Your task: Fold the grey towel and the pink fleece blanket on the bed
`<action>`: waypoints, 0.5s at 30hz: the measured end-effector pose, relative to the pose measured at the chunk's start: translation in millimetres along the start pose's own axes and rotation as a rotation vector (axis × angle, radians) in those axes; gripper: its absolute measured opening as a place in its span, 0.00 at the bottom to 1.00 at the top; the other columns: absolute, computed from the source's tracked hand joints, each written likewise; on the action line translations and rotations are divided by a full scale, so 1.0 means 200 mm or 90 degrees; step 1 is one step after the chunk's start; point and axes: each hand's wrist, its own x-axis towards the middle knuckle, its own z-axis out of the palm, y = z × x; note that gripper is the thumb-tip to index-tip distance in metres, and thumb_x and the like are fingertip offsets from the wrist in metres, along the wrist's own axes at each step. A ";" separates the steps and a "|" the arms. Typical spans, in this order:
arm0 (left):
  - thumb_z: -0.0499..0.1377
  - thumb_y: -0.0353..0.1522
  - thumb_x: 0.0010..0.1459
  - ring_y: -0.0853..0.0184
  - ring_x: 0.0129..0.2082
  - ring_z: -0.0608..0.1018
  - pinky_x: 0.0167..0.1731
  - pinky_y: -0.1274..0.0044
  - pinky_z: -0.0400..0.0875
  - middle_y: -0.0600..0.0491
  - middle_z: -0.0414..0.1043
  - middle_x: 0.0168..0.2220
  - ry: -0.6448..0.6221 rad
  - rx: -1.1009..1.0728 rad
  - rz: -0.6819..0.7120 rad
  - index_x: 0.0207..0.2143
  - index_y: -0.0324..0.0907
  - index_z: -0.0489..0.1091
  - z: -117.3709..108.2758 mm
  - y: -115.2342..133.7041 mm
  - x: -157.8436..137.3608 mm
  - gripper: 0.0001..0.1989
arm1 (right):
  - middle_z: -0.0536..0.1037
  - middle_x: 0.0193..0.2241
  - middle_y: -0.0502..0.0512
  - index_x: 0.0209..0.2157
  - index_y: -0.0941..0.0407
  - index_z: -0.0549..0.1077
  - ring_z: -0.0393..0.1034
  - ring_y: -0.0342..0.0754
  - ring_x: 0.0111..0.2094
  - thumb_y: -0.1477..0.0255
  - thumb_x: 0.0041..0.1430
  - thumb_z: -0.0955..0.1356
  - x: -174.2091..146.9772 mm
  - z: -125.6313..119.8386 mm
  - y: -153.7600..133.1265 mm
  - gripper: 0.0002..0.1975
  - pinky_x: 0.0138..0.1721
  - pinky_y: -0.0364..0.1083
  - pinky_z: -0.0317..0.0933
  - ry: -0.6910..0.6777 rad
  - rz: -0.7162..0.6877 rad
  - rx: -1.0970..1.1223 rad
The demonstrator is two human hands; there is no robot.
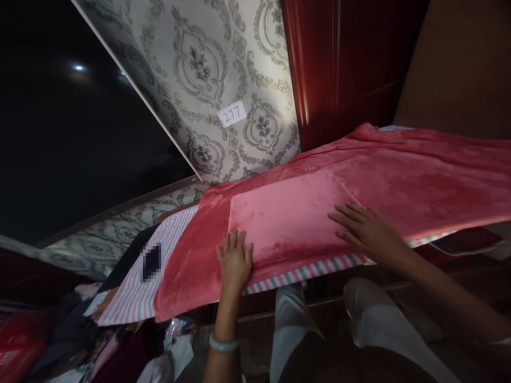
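Note:
A lighter pink rectangle of plush cloth (pixel 283 213) lies flat on a larger red plush blanket (pixel 419 175). My left hand (pixel 235 260) rests palm down at its lower left corner, with the fingers spread. At its right side my right hand (pixel 365 231) lies flat, fingers apart, partly on the pink cloth and partly on the red blanket. Neither hand grips anything. Beneath the blanket a striped cloth (pixel 136 298) shows at the left end and along the front edge.
A dark blurred-out rectangle (pixel 151 262) lies on the striped cloth. Behind are patterned wallpaper (pixel 199 64) with a paper label (pixel 232 114) reading 277, a red-brown wooden panel (pixel 359 58) and a large black screen (pixel 80 133). Clothes and bags (pixel 131 351) are heaped at lower left.

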 end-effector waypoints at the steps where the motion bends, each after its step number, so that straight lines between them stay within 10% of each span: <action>1: 0.48 0.40 0.69 0.53 0.71 0.58 0.69 0.53 0.49 0.46 0.56 0.71 0.022 -0.049 -0.005 0.64 0.46 0.66 0.02 -0.04 -0.01 0.25 | 0.61 0.67 0.53 0.62 0.48 0.69 0.50 0.57 0.70 0.53 0.67 0.54 -0.03 0.00 0.02 0.30 0.68 0.62 0.48 0.022 0.025 0.022; 15: 0.62 0.48 0.60 0.56 0.65 0.69 0.66 0.64 0.61 0.45 0.69 0.64 0.090 -0.636 -0.214 0.58 0.42 0.71 0.09 -0.26 0.02 0.29 | 0.73 0.59 0.54 0.70 0.48 0.58 0.68 0.62 0.59 0.50 0.65 0.53 -0.10 0.00 0.12 0.36 0.56 0.60 0.66 0.074 0.301 0.175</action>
